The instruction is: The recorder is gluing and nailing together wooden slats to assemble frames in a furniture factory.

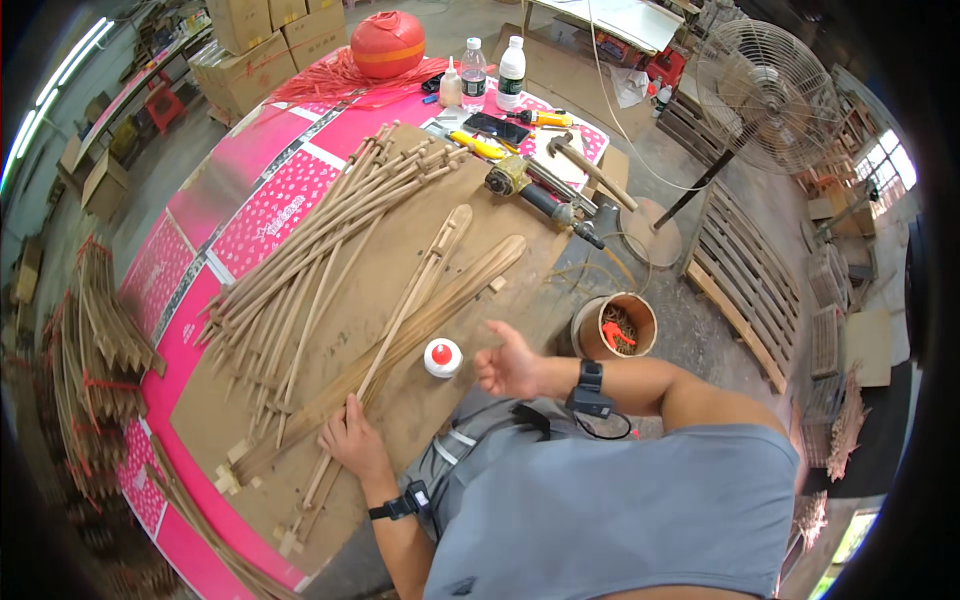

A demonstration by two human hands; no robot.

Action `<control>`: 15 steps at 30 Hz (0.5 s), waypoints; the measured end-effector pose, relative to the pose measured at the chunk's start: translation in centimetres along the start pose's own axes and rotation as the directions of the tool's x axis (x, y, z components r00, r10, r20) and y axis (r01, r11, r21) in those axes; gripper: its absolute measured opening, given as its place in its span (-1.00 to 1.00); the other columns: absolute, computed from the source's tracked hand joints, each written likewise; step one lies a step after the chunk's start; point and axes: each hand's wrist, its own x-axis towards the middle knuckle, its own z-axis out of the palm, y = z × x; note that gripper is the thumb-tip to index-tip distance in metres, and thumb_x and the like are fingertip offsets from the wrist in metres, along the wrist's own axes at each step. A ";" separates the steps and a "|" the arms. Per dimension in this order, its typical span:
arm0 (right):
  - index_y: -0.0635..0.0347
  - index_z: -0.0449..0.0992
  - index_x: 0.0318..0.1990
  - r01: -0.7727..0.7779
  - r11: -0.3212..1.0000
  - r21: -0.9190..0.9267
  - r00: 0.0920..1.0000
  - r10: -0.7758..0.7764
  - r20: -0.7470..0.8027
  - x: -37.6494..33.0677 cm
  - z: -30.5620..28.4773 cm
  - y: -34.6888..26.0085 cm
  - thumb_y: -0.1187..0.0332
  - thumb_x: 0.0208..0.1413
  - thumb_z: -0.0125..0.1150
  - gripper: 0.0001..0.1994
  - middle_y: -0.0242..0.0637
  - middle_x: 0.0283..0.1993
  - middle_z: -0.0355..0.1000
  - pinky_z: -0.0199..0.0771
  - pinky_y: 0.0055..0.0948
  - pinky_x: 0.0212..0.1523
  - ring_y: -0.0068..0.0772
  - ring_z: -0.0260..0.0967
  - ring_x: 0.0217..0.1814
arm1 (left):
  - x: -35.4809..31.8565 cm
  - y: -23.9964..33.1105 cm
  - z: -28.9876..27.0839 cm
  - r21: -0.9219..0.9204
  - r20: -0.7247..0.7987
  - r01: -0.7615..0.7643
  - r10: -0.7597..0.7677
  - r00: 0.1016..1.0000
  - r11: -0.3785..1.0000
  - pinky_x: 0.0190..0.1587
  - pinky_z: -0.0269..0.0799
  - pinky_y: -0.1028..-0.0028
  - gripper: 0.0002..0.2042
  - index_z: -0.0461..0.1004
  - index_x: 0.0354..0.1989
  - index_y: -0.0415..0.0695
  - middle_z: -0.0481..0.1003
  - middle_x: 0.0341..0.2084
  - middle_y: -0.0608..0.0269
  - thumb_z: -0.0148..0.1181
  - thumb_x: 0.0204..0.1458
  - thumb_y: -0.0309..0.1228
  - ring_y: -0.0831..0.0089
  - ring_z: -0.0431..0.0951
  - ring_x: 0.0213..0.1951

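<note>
My left hand (352, 437) presses down on a bundle of long thin wooden strips (400, 330) that lies diagonally across a brown cardboard sheet (380, 270). My right hand (508, 366) hovers just right of a small white glue bottle with a red cap (442, 357), fingers loosely curled and holding nothing. Both wrists wear black bands. A larger pile of loose wooden sticks (320, 235) fans out further left on the cardboard.
A pink patterned table (270, 205) carries a power tool (535, 190), a hammer (585, 160), a yellow knife, a phone, bottles (495, 72) and a red lantern (387, 43). A bucket (613, 327), pedestal fan (765, 95), pallets and stacked frames surround it.
</note>
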 end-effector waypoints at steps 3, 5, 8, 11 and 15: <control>0.09 0.45 -0.46 0.230 0.963 -0.138 0.966 -0.244 -0.091 -1.4 -0.7 -3.2 -0.40 0.25 -0.15 -0.32 -0.37 -0.55 0.36 0.41 -0.29 -0.46 -0.26 0.40 -0.52 | 0.2 0.3 -0.2 -0.018 -0.010 -0.006 0.006 1.000 1.000 -0.16 0.34 0.15 -0.79 0.66 -0.03 0.10 0.48 -0.33 0.29 0.35 0.16 -0.35 0.17 0.46 -0.27; 0.08 0.46 -0.47 0.370 0.904 -0.215 0.908 -0.401 -0.122 -2.0 -1.4 -5.8 -0.35 0.29 -0.09 -0.36 -0.39 -0.61 0.33 0.44 -0.24 -0.46 -0.26 0.39 -0.56 | 0.2 0.3 -0.3 -0.025 -0.019 -0.011 0.010 1.000 1.000 -0.15 0.33 0.16 -0.78 0.66 -0.03 0.09 0.47 -0.33 0.30 0.36 0.15 -0.36 0.18 0.46 -0.25; 0.14 0.51 -0.36 0.619 0.463 -0.634 0.633 -0.772 0.054 -2.1 -2.9 -9.9 -0.17 0.34 0.05 -0.48 -0.25 -0.46 0.44 0.50 -0.16 -0.28 -0.21 0.48 -0.36 | -0.1 0.0 -0.3 -0.028 -0.002 0.005 -0.005 1.000 1.000 -0.13 0.33 0.15 -0.77 0.66 -0.02 0.08 0.47 -0.33 0.30 0.36 0.15 -0.37 0.18 0.46 -0.24; 0.22 0.52 -0.17 0.297 -0.205 -0.933 0.236 -0.930 0.280 -2.2 -2.6 -13.4 0.09 0.25 0.27 -0.68 -0.06 -0.09 0.50 0.48 -0.10 0.07 -0.09 0.47 0.04 | 0.2 0.3 -0.6 -0.026 0.014 0.022 -0.022 1.000 0.999 -0.11 0.38 0.14 -0.79 0.67 -0.05 0.09 0.51 -0.30 0.27 0.37 0.14 -0.38 0.17 0.49 -0.23; 0.22 0.42 0.07 -0.124 -0.546 -0.829 0.081 -0.838 0.540 -2.4 -3.3 -17.4 0.30 0.06 0.39 -0.56 0.03 0.31 0.30 0.20 -0.02 0.41 0.14 0.20 0.38 | 0.3 0.5 -0.2 -0.042 0.029 0.039 -0.038 0.999 0.998 -0.09 0.38 0.14 -0.77 0.66 -0.04 0.09 0.51 -0.31 0.29 0.39 0.12 -0.38 0.20 0.49 -0.22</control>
